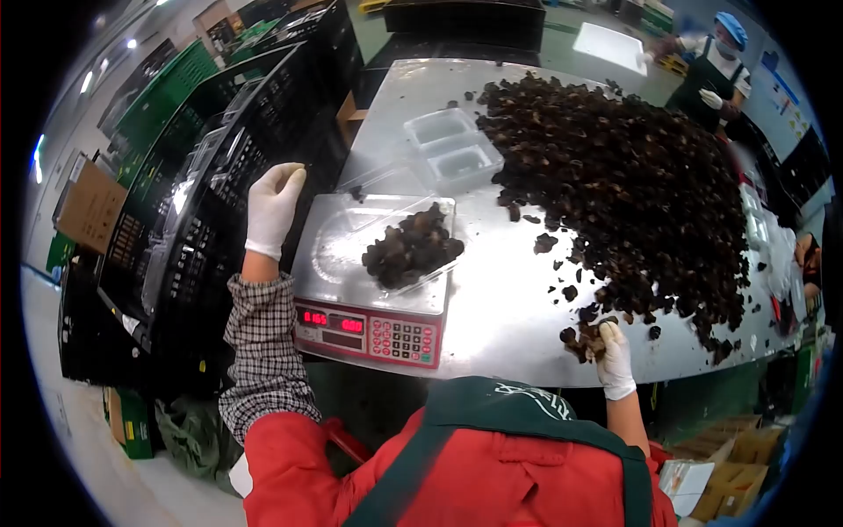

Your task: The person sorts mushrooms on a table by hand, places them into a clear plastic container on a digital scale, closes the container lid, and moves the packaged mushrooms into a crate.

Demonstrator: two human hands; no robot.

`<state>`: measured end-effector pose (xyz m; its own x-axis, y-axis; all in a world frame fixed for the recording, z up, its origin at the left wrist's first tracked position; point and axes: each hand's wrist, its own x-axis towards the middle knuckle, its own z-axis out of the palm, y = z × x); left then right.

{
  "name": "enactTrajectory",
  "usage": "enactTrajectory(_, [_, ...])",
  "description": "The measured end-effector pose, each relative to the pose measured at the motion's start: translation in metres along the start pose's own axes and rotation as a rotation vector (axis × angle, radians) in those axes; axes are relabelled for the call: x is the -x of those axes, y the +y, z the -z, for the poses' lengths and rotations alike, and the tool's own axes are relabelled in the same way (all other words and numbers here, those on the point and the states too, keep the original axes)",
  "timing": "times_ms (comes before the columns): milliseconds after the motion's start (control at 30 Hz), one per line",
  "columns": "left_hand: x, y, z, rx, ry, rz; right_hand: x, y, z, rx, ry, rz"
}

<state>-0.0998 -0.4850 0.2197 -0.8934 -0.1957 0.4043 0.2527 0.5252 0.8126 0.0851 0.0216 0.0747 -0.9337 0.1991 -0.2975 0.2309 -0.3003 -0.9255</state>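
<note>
- Holding a small clump of dark curly bits (pixel 580 344) is the job of the right hand (pixel 616 362), which wears a white glove and has its fingers wrapped on the clump, close to the near edge of the table (pixel 505 281)
- The left hand (pixel 274 206), in a white glove too, is up in the air just left of the scale (pixel 325 281), with its thumb and finger tips close together, and I cannot tell if it pinches something tiny
- A dark pile (pixel 411 246) sits on the scale, on a clear plastic tray (pixel 436 279) whose edge pokes out at one side
- Red numbers (pixel 332 321) glow on the front of the scale, beside its little buttons (pixel 402 341)
- A big dark heap (pixel 615 184) covers much of the right side of the table, with loose bits lying near it
- A clear box with two parts (pixel 452 151) is on the table, between the scale and the big heap
- Tall black crates (pixel 255 149) stand on the left, past the left hand
- Across the table is a person in a blue cap (pixel 716 83), with one hand by a white tray (pixel 608 46)
</note>
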Motion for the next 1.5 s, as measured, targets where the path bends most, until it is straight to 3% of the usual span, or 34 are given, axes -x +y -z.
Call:
enactTrajectory(233, [-0.018, -0.031, -0.023, -0.486, -0.334, 0.036, -0.001, 0.009, 0.012, -0.021, 0.006, 0.034])
enactTrajectory(600, [-0.038, -0.088, -0.108, -1.023, -0.637, -0.342, 0.023, 0.003, 0.001, 0.033, 0.082, 0.074])
enactTrajectory(767, [-0.045, -0.076, -0.108, -1.077, -0.598, -0.01, 0.028, 0.005, 0.001, 0.044, 0.144, 0.075])
enactTrajectory(900, [-0.048, -0.083, -0.107, -1.088, -0.608, 0.013, 0.025, 0.014, 0.007, 0.032, 0.141, 0.05])
enactTrajectory(967, [-0.046, -0.113, -0.104, -0.914, -0.39, -0.28, 0.023, 0.009, -0.001, 0.01, 0.165, 0.016])
enactTrajectory(1033, [-0.035, -0.089, -0.1, -0.651, -0.287, -0.436, 0.015, 0.021, 0.012, 0.027, 0.133, -0.038])
enactTrajectory(1100, [-0.012, -0.055, -0.101, -0.358, -0.302, -0.483, 0.011, 0.021, 0.01, 0.015, 0.155, -0.055])
enactTrajectory(1167, [0.012, -0.04, -0.102, -0.27, -0.581, -0.269, 0.006, 0.022, 0.014, 0.051, 0.135, -0.046])
enactTrajectory(1233, [0.026, -0.022, -0.102, -0.29, -0.561, -0.299, -0.003, 0.027, 0.017, 0.14, 0.159, 0.049])
enactTrajectory(1300, [0.034, 0.018, -0.102, -0.238, -0.402, -0.335, -0.002, 0.016, 0.017, 0.025, 0.134, -0.043])
enactTrajectory(1367, [0.043, 0.057, -0.106, -0.2, -0.331, -0.446, -0.006, 0.01, 0.019, 0.02, 0.168, -0.004])
enactTrajectory(1500, [0.085, 0.115, -0.149, -0.008, -0.506, -0.651, -0.007, 0.0, 0.027, -0.215, 0.188, 0.037])
